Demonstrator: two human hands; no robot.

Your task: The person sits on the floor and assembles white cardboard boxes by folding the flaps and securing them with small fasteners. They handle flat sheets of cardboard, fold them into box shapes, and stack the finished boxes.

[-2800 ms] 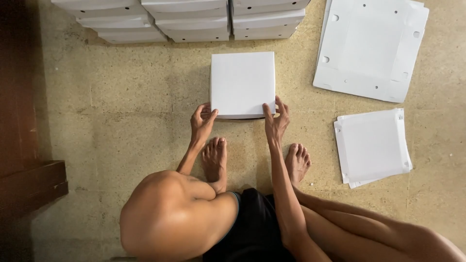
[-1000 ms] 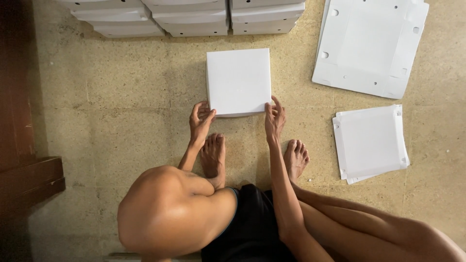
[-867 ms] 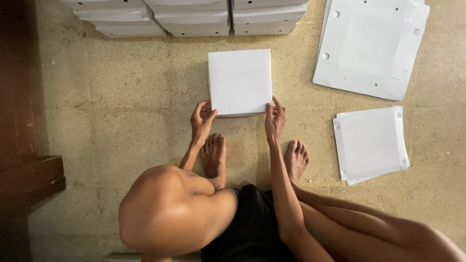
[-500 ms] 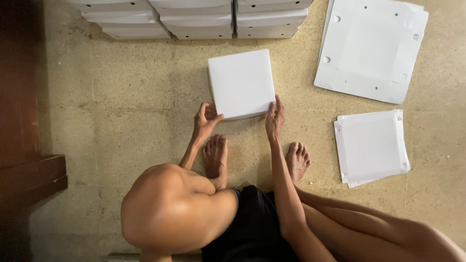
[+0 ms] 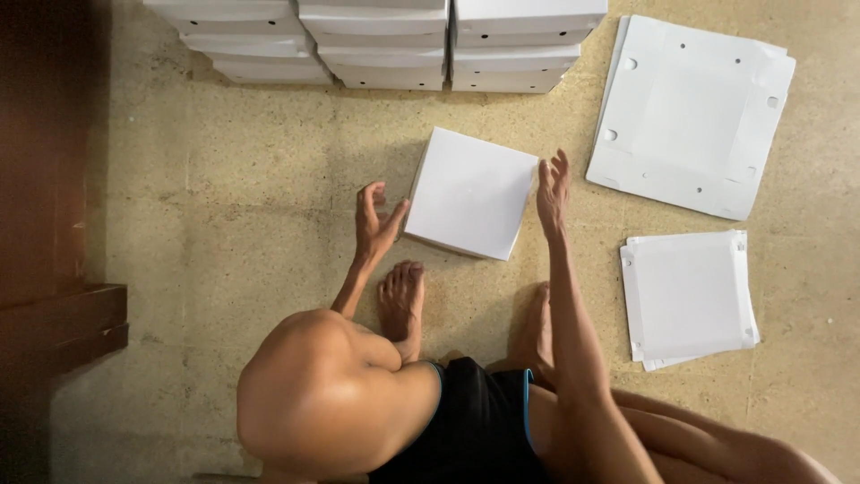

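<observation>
White box (image 5: 470, 193) sitting tilted on floor (image 5: 224, 206); left hand (image 5: 376, 220) and right hand (image 5: 553, 188) both flanking it, fingers spread, gripping nothing.

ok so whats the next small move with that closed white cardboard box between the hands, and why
Probably bring both hands in to grip the closed white cardboard box by its side edges. The left hand is open at its left corner and the right hand is open along its right edge, neither clearly gripping. The box sits skewed on the speckled floor, out of line with the stacked white boxes beyond it.
</observation>
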